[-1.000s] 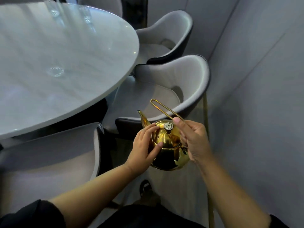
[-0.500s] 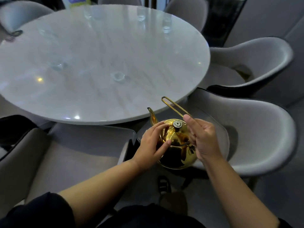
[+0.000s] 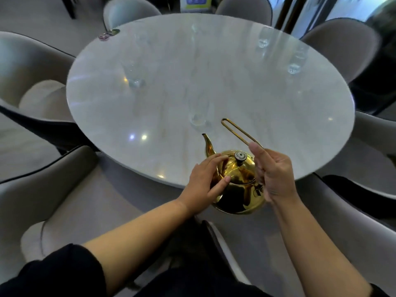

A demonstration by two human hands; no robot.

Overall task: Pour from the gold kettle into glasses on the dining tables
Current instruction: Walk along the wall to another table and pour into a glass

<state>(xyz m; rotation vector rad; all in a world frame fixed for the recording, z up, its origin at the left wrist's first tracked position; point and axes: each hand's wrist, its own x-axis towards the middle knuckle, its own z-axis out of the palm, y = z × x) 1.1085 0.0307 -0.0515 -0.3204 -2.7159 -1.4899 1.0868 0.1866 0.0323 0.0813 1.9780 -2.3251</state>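
Note:
I hold a shiny gold kettle (image 3: 237,185) over the near edge of a round white marble table (image 3: 235,88). My right hand (image 3: 273,174) grips its thin loop handle, which sticks up and away from me. My left hand (image 3: 205,185) is pressed against the kettle's left side, fingers spread over the lid's edge. The spout points away towards a clear glass (image 3: 198,116) standing just beyond it. Other clear glasses stand at the left (image 3: 134,75), far right (image 3: 294,61) and back (image 3: 263,38).
Grey padded chairs ring the table: one at the near left (image 3: 64,200), one at the left (image 3: 27,78), one at the near right (image 3: 353,221), others behind. Small coloured items (image 3: 109,34) lie on the table's far left rim.
My view has swung left and moved closer, so the whole table now lies in front of me. The kettle, held the same way, has come from above the chairs to over the table's edge.

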